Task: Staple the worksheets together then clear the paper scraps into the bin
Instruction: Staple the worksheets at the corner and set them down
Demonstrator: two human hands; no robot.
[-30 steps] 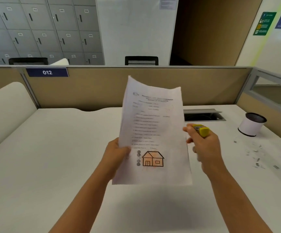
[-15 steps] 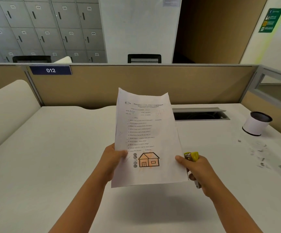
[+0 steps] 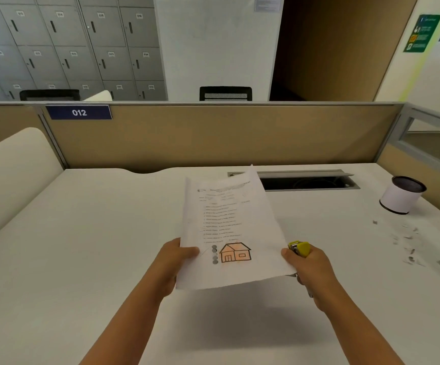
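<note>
I hold the worksheets (image 3: 229, 219) above the white desk (image 3: 81, 246); the top sheet shows printed lines and an orange house drawing. My left hand (image 3: 176, 262) pinches their lower left edge. My right hand (image 3: 308, 270) grips a yellow stapler (image 3: 300, 249) and its thumb also presses the sheets' lower right edge. Small paper scraps (image 3: 411, 246) lie scattered on the desk at the right. A small white bin with a dark rim (image 3: 399, 196) stands upright behind the scraps.
A tan partition with a "012" label (image 3: 79, 112) closes the far side of the desk. An open cable slot (image 3: 305, 181) lies in the desk behind the sheets. A glass side panel (image 3: 429, 146) borders the right.
The worksheets have come down and tilted flatter toward the desk. My right hand with the stapler dropped from beside the sheets' middle to their lower right edge.
</note>
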